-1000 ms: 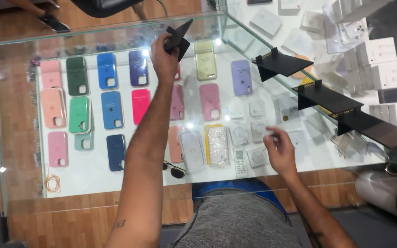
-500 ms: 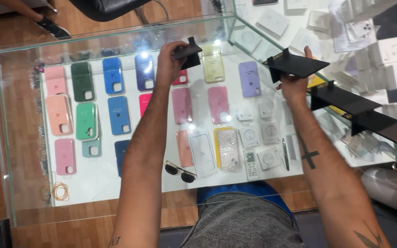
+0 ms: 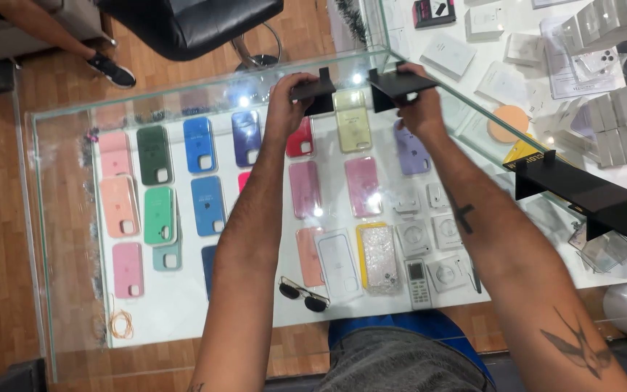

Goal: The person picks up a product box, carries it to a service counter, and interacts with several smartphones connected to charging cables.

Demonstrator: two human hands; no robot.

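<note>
Black display stands, two: one (image 3: pixel 313 88) gripped by left hand (image 3: pixel 287 101), one (image 3: pixel 400 83) by right hand (image 3: pixel 419 109), upper centre, above glass surface (image 3: pixel 67 218).

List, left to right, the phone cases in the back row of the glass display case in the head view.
Pink case → dark green case → blue case → purple-blue case → red case, partly behind the left hand → pale yellow case → lilac case, partly under the right hand.
</note>
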